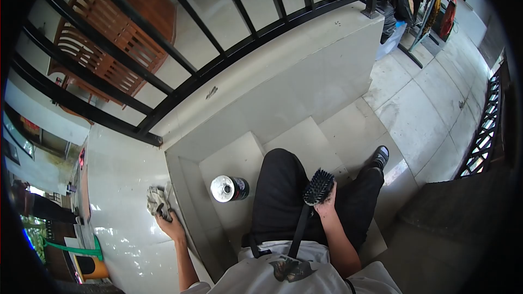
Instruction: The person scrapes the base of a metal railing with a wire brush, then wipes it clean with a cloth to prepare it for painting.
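Observation:
My left hand (170, 225) is at the pale floor on the left, its fingers closed on a crumpled, grey-white rag (155, 198). Dark smudges mark those fingers. In front of my right knee, my right hand (326, 204) grips a brush (318, 187), its black bristles turned up towards me. The hand hides most of the brush's back. Between my left hand and my left leg, a can (229, 189) with a silvery top and a dark label stands on a tiled step (234, 155).
Tiled steps lead down to the right towards a paved floor (419, 109). A low wall with a black railing (207, 68) runs ahead, with a wooden bench (103, 38) behind it. Bags (396, 5) and a rack are at the upper right. A person's dark-clothed legs (54, 209) show far left.

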Demonstrator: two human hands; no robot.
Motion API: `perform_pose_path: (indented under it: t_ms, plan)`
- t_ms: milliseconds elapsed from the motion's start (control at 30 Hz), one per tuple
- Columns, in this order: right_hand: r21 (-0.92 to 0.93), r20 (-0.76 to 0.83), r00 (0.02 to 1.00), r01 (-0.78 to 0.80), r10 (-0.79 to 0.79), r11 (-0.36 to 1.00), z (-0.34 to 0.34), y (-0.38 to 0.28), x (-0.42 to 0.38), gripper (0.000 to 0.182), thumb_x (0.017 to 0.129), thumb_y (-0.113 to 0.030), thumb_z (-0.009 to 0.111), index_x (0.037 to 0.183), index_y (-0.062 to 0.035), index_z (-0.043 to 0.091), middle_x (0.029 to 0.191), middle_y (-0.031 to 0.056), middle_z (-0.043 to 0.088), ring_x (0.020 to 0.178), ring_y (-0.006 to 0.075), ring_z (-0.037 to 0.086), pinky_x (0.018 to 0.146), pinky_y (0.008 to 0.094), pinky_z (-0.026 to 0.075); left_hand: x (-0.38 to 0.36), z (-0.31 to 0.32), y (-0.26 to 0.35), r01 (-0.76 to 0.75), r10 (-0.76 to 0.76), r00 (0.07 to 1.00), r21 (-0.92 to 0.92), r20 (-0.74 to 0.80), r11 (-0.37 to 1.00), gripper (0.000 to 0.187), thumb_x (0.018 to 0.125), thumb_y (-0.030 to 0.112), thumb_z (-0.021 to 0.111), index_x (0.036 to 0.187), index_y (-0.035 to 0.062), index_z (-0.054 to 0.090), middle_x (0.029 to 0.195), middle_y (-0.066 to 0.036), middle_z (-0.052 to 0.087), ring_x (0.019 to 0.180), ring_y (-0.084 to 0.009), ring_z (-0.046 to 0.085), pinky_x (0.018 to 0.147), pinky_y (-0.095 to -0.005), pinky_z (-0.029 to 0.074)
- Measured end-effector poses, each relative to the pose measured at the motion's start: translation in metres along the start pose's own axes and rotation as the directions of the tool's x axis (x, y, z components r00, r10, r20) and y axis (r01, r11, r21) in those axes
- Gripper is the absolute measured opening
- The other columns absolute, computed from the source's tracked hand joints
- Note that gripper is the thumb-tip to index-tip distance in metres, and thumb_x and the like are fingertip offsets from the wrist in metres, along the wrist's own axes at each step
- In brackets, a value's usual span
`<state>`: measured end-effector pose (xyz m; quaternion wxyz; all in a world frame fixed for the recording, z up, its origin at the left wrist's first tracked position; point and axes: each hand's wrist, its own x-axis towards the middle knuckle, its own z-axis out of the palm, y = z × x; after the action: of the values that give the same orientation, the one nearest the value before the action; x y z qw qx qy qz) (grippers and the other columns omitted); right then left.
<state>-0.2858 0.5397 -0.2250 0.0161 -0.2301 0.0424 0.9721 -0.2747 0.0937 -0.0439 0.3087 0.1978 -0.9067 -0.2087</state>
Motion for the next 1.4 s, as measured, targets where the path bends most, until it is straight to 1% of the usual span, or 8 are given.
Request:
perform_pose_path:
  t_ms: [400, 500, 700, 767, 933, 1100, 1233, 1400]
  plan:
    - [0.036, 0.055, 0.998, -0.017, 0.015, 0.999, -0.006, -0.001, 0.002, 0.043, 0.089, -0.045, 0.049, 0.109, -0.0091, 0.063, 0.107, 0.0075, 0.065, 0.095, 0.0262, 0.063, 0.086, 0.0440, 0.050, -0.008, 0.002, 0.038, -0.015, 0.021, 0.999, 0.180, -0.034, 0.984, 0.050, 0.084, 0.012, 0.058, 0.127, -0.0088, 0.043, 0.135, -0.028, 0.030, 0.124, -0.0426, 0.034, 0.104, -0.0461, 0.029]
    - [0.032, 0.063, 0.998, -0.005, 0.003, 0.999, -0.003, 0.000, -0.001, 0.043, 0.089, -0.045, 0.050, 0.108, -0.0087, 0.063, 0.106, 0.0079, 0.066, 0.096, 0.0265, 0.063, 0.087, 0.0438, 0.050, -0.010, 0.012, 0.067, 0.200, -0.166, 0.979, 0.376, -0.122, 0.905, 0.054, 0.084, 0.013, 0.060, 0.128, -0.0107, 0.041, 0.140, -0.030, 0.025, 0.128, -0.0432, 0.028, 0.107, -0.0495, 0.024]
    - [0.001, 0.037, 0.999, 0.006, -0.006, 1.000, -0.002, -0.002, -0.004, 0.046, 0.089, -0.046, 0.048, 0.109, -0.0073, 0.063, 0.106, 0.0092, 0.066, 0.097, 0.0280, 0.062, 0.090, 0.0432, 0.048, -0.026, 0.038, 0.072, -0.222, 0.224, 0.974, 0.090, -0.012, 0.971, 0.044, 0.083, 0.007, 0.061, 0.121, -0.0116, 0.049, 0.139, -0.026, 0.033, 0.131, -0.0391, 0.029, 0.105, -0.0475, 0.028]
    - [-0.010, 0.073, 0.997, 0.002, -0.001, 1.000, -0.006, -0.002, -0.003, 0.047, 0.091, -0.045, 0.043, 0.113, -0.0086, 0.061, 0.108, 0.0079, 0.064, 0.098, 0.0259, 0.062, 0.089, 0.0422, 0.048, -0.039, 0.056, 0.073, -0.039, 0.065, 0.994, -0.281, 0.084, 0.959, 0.036, 0.082, 0.002, 0.061, 0.114, -0.0121, 0.053, 0.134, -0.021, 0.041, 0.125, -0.0341, 0.038, 0.097, -0.0417, 0.037]
    - [0.022, 0.096, 0.995, 0.004, -0.006, 1.000, -0.008, -0.005, -0.005, 0.046, 0.090, -0.046, 0.045, 0.111, -0.0081, 0.062, 0.105, 0.0088, 0.065, 0.096, 0.0259, 0.062, 0.089, 0.0432, 0.048, -0.068, 0.093, 0.055, -0.021, 0.022, 1.000, -0.403, -0.002, 0.915, 0.063, 0.076, 0.003, 0.070, 0.131, -0.0051, 0.040, 0.135, -0.017, 0.039, 0.122, -0.0291, 0.042, 0.097, -0.0394, 0.039]
    - [0.042, 0.063, 0.998, 0.002, -0.005, 0.999, -0.011, -0.010, -0.011, 0.048, 0.089, -0.047, 0.049, 0.113, -0.0060, 0.061, 0.105, 0.0108, 0.065, 0.098, 0.0267, 0.062, 0.091, 0.0432, 0.048, -0.100, 0.170, -0.010, 0.102, -0.092, 0.994, -0.252, 0.054, 0.962, 0.070, 0.084, 0.019, 0.068, 0.135, -0.0088, 0.030, 0.133, -0.023, 0.039, 0.122, -0.0306, 0.042, 0.104, -0.0409, 0.033]
    - [0.055, 0.045, 0.992, 0.118, -0.120, 0.991, -0.019, -0.010, -0.015, 0.048, 0.090, -0.047, 0.049, 0.110, -0.0059, 0.062, 0.100, 0.0085, 0.067, 0.093, 0.0252, 0.064, 0.087, 0.0435, 0.050, -0.098, 0.176, -0.011, 0.199, -0.010, 0.941, -0.532, 0.337, 0.823, 0.066, 0.088, 0.025, 0.064, 0.133, -0.0115, 0.032, 0.132, -0.025, 0.042, 0.119, -0.0293, 0.045, 0.104, -0.0396, 0.033]
    - [0.045, 0.060, 0.992, 0.106, -0.108, 0.993, -0.023, -0.012, -0.015, 0.043, 0.089, -0.044, 0.052, 0.107, -0.0072, 0.064, 0.100, 0.0073, 0.068, 0.091, 0.0236, 0.065, 0.085, 0.0417, 0.050, -0.106, 0.179, 0.011, 0.140, -0.012, 0.955, -0.416, 0.295, 0.899, 0.093, 0.066, 0.019, 0.084, 0.132, -0.0135, 0.027, 0.127, -0.028, 0.043, 0.116, -0.0341, 0.048, 0.104, -0.0435, 0.037]
